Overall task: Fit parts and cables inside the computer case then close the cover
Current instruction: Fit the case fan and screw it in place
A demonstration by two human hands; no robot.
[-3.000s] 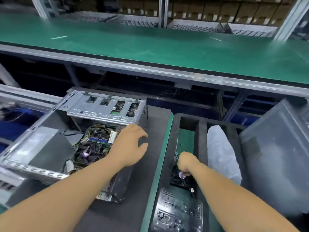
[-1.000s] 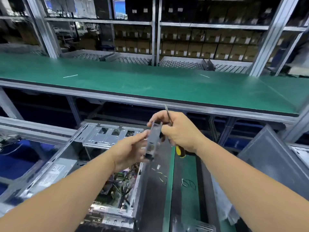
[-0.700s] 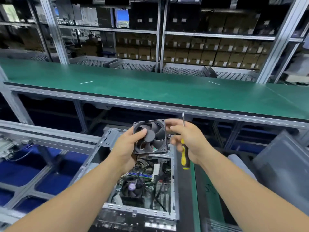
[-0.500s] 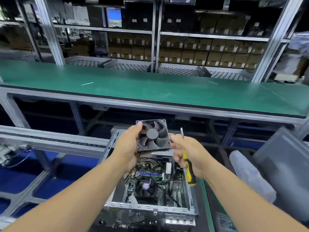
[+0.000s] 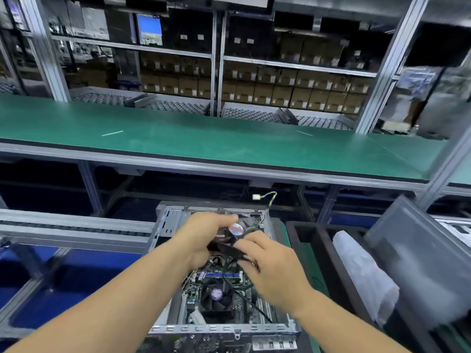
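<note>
1. Open grey metal computer case (image 5: 167,220): lies on the lower line, cover off, green motherboard with a round black cooler (image 5: 216,294) exposed inside.
2. Square black plastic case fan (image 5: 235,231): held tilted over the case's far end; round red-and-white hub label faces up.
3. Left hand (image 5: 204,233): fingers curled round the fan's far-left edge.
4. Right hand (image 5: 270,261): fingers gripping the fan's near edge.
5. Fan lead with white plug (image 5: 255,196): arcs above the case's far corner.
6. Green-topped desk (image 5: 204,138): runs across behind.
7. White plastic-wrapped bundle (image 5: 362,273): lies in a black tray at right.
</note>
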